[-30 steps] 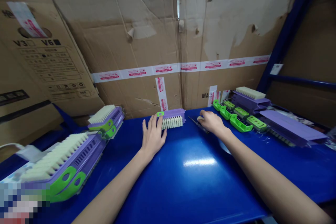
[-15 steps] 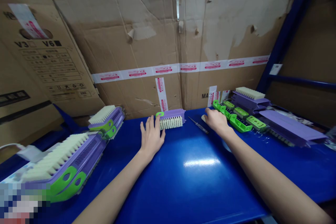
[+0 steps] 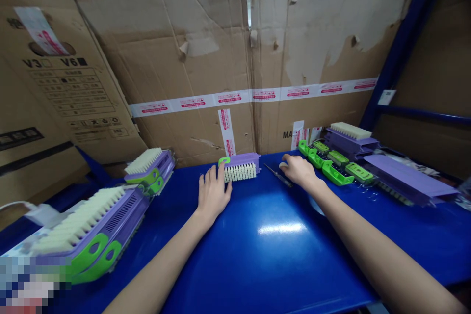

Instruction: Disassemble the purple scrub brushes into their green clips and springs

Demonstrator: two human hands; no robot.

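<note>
"What's nearest on the blue tabletop point(image 3: 235, 255)?"

"A pair of purple-and-green scrubbing brushes point(image 3: 93, 221) on the left, bristles up on top. They sit at a slant, so a bump from the left forearm could slide them."

"And the hands?"

"The left hand point(image 3: 212, 196) has its fingers spread, the tips touching the green end of the purple bristle brush point(image 3: 240, 171). That brush lies near the back, just short of the cardboard. Only one end is touched, so a hard push there could swivel it on the slick surface."

"The right one?"

"On the right hand point(image 3: 300, 171), the fingers are bent and close together. Something pale shows at the tips; I can't tell what it is or whether they pinch it."

"What's beside it?"

"A slim screwdriver point(image 3: 278, 175), between that hand and the brush. A careless sweep of the knuckles could roll it away. On the other side is a row of green plastic handles point(image 3: 336, 174); the wrist is near enough to knock them askew."

"Behind everything?"

"Taped cardboard point(image 3: 191, 132). If the brush gets shoved backward, it could jam against that."
</note>
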